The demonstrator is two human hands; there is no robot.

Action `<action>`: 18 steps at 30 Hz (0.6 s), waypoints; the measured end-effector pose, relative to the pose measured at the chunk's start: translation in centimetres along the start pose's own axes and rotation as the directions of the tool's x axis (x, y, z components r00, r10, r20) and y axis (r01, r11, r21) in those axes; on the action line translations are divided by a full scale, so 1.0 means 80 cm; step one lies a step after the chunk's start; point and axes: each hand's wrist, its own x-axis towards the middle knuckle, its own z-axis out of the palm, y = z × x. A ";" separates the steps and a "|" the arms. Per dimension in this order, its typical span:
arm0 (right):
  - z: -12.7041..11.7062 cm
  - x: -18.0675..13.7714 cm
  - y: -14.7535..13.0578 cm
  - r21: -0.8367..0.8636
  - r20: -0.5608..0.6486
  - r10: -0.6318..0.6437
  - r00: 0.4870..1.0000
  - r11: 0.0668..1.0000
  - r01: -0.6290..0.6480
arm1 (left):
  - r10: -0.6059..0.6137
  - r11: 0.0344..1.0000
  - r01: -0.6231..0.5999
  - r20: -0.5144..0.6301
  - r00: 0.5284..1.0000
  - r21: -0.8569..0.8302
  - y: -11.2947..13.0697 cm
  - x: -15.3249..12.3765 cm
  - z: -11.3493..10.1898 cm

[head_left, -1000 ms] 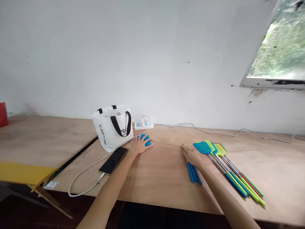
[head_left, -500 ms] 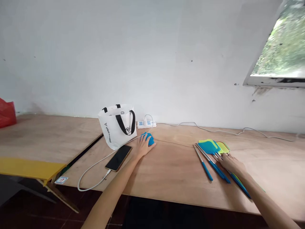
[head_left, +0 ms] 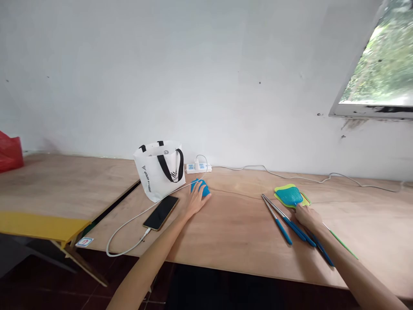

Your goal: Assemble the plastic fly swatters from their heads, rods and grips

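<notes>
My left hand lies with fingers spread over a blue piece, whose shape is partly covered. Over on the right, my right hand is closed around the neck of a blue fly swatter. Its mesh head overlaps yellow-green swatter heads underneath. Beside that hand, several metal rods with blue grips lie side by side, their thin ends together. A blue grip and a rod with a green grip stick out past my right forearm.
A white tote bag with black handles stands left of my left hand. In front of it a phone lies on a white charging cable. A power strip sits by the wall. A red bag is at far left.
My right hand has closed on the blue swatter's neck, and the swatter heads have shifted slightly right. The green-gripped rod now shows more. My left hand stays on the blue piece.
</notes>
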 end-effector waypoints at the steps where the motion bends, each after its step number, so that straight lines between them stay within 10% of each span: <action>1: 0.000 -0.001 -0.002 -0.009 -0.018 0.000 1.000 1.000 0.000 | 0.013 1.000 -0.013 -0.002 1.000 -0.011 0.003 -0.003 -0.002; 13: -0.064 -0.020 -0.011 -0.101 -0.241 -0.079 0.967 0.993 0.056 | -0.033 0.929 -0.003 -0.091 0.995 -0.369 0.036 -0.017 -0.026; 18: -0.078 -0.019 -0.036 -0.023 -0.289 -0.174 0.941 0.984 0.175 | -0.203 0.517 0.218 0.129 0.971 -0.828 0.094 -0.011 -0.047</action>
